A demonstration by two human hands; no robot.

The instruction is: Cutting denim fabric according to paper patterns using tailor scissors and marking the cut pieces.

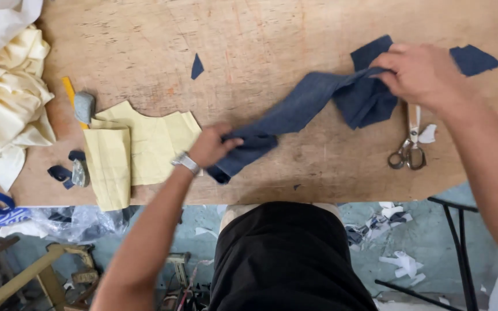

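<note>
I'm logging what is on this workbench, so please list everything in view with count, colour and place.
denim strip: one, dark blue, stretched across the table middle between both hands
denim scraps: several, dark blue, far right, far middle and left edge
paper pattern pieces: two or so, pale yellow, left of middle
scissors: one pair, metal, right side, lying flat
grey blocks: two, grey, beside the pattern pieces
yellow stick: one, yellow, by the upper grey block
cream cloth: one heap, cream, left edge
table: one, brown wood
watch: one, silver, left wrist
left hand: gripping the strip's near end
right hand: gripping the strip's far end
</note>
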